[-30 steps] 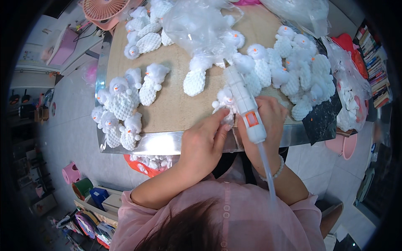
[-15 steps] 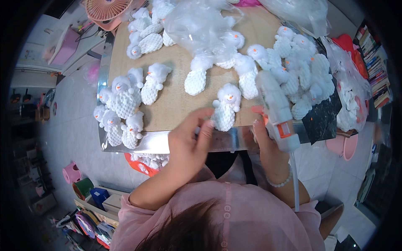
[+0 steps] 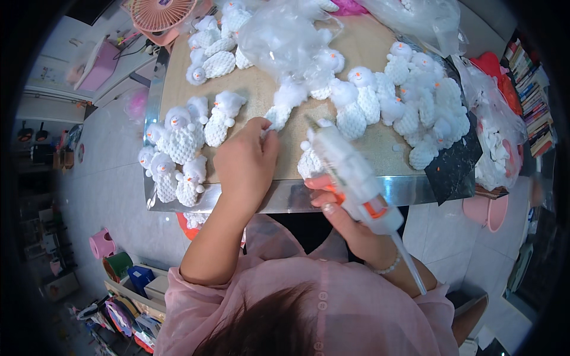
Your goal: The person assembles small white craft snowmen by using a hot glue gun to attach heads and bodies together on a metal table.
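Note:
My left hand (image 3: pixel 249 163) is closed at the lower end of a white knitted doll (image 3: pixel 288 101) with a fluffy top; the fingertips are partly hidden behind the hand. In my right hand (image 3: pixel 350 222) is a hot glue gun (image 3: pixel 350 166), whitish with orange parts, its nozzle pointing up and to the left over the table. A clear glue stick (image 3: pixel 409 264) juts from its back end. Just behind the gun lies a small knitted snowman (image 3: pixel 308 163), partly covered by it.
Several finished-looking snowmen (image 3: pixel 178 136) cluster at the table's left, with a larger heap (image 3: pixel 424 95) at the right. A clear plastic bag (image 3: pixel 285 41) lies across the back middle. A pink fan (image 3: pixel 163 15) stands at the back left. The table (image 3: pixel 285 204) has a metal front edge.
My left hand has left the small snowman and moved left and away from me to another knitted doll. The glue gun has swung left, over the small snowman.

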### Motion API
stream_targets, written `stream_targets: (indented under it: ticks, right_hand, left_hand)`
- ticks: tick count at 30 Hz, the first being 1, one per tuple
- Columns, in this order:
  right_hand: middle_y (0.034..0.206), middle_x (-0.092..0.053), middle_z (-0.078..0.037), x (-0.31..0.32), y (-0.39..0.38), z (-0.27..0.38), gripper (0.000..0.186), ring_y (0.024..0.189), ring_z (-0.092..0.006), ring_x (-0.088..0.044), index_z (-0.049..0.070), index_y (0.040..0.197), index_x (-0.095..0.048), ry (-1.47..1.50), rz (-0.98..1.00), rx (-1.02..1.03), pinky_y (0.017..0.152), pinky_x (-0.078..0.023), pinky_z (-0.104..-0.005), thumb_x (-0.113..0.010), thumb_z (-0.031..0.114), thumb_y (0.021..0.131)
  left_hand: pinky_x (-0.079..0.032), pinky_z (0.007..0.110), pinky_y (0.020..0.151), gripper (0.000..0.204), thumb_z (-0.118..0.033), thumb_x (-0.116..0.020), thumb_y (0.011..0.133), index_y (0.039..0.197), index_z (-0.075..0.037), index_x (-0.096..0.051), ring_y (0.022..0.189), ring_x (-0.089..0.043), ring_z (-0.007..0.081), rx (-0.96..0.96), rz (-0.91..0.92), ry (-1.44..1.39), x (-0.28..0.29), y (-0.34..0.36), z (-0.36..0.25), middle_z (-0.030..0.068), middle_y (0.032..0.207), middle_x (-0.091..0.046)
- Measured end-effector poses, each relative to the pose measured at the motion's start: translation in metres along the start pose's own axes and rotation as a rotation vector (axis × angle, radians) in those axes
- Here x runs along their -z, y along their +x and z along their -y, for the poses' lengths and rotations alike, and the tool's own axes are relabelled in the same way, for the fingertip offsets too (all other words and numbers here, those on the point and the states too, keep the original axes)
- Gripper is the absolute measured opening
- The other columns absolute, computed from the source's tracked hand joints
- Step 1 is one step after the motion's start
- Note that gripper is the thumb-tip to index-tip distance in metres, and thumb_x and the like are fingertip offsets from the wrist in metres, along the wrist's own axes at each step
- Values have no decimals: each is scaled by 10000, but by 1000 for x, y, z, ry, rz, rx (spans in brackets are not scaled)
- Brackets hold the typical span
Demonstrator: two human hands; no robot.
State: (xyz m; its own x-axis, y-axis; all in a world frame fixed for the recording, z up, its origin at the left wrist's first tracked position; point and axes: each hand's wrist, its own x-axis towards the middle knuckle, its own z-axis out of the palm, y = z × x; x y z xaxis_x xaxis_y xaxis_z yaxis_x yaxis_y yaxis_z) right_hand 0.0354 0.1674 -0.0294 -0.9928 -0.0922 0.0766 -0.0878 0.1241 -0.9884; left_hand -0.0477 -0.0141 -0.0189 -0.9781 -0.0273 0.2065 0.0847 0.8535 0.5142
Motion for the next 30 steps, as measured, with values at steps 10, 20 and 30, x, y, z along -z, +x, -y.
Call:
stream_targets:
  ticks: [10,20,30]
  right_hand:
    - [851,-616,-109,1,3,-8,284,747,-207,-613,3,1050,-520,56,-92,-22,657,-476,-304,-645,109,818]
    - [1098,-566,-118,28,-11,20,231,967,-191,-565,-39,1064,-545,154,22,-180,870,-442,-330,-478,31,854]
    - [1024,-634,-96,33,-21,30,286,923,-146,-581,6,1098,-607,174,207,-133,819,-460,-280,-600,73,819]
  left_hand:
    - [-292,164,482,189,-107,-574,880,1030,8,-570,525,-381,27,741,543,-1197,38,-45,10,-46,613,-465]
    - [-381,224,623,249,18,-424,879,1120,-42,-437,703,-475,97,443,596,-1240,62,-49,13,30,790,-542]
    - [-368,213,539,157,-69,-569,888,1038,-23,-557,612,-468,92,503,396,-1421,39,-39,-3,88,903,-629]
